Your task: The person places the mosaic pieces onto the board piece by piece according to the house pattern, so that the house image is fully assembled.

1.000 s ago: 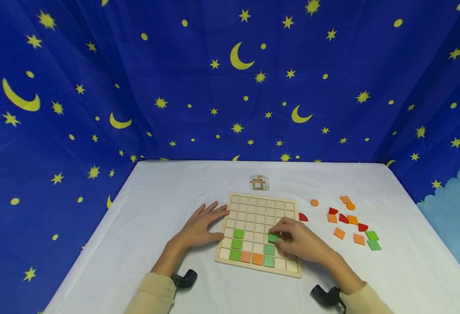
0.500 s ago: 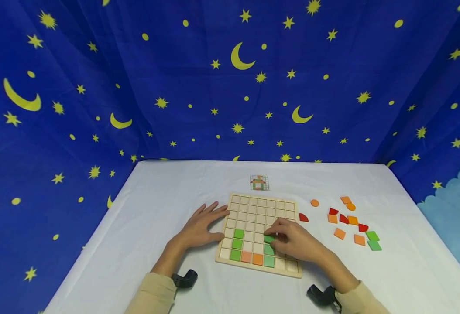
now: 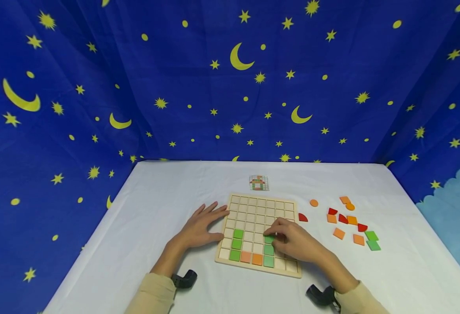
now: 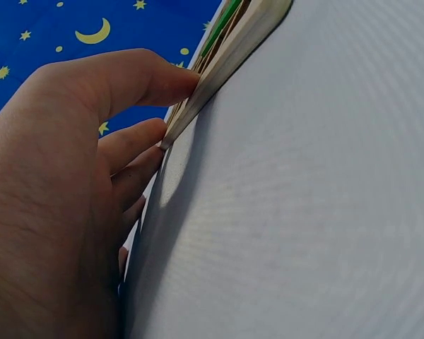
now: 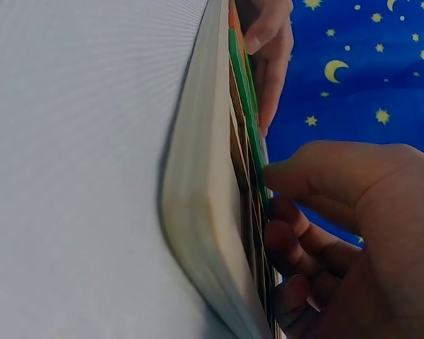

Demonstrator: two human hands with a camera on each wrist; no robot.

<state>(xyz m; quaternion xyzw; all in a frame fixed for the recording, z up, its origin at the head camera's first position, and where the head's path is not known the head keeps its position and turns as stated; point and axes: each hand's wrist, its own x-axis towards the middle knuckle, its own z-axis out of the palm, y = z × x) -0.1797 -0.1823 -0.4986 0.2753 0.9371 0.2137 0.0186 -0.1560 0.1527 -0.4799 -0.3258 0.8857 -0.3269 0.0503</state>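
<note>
A wooden grid board (image 3: 281, 271) lies on the white table. My left hand (image 3: 201, 227) has its fingers spread, thumb and fingertips touching the board's left edge; in the left wrist view the left hand (image 4: 71, 141) meets the board's side (image 4: 219, 78). My right hand (image 3: 298, 240) pinches a green square tile (image 3: 269, 239) at a cell above two more green tiles (image 3: 269, 255). In the right wrist view, the right hand's (image 5: 367, 212) curled fingers touch the board surface region, and the tile is mostly hidden. Three green tiles (image 3: 237, 244) form a column at left, with orange tiles (image 3: 251, 258) along the bottom.
A small pattern card (image 3: 259, 182) lies behind the board. To the right are loose orange squares (image 3: 339, 233), red quarter-circles (image 3: 302, 217), orange discs (image 3: 314, 203) and green tiles (image 3: 373, 245). A blue star-and-moon cloth (image 3: 214, 87) surrounds the table.
My right hand has shifted slightly left with the green tile, which now lines up with the green column below it. The left hand has stayed at the board's edge.
</note>
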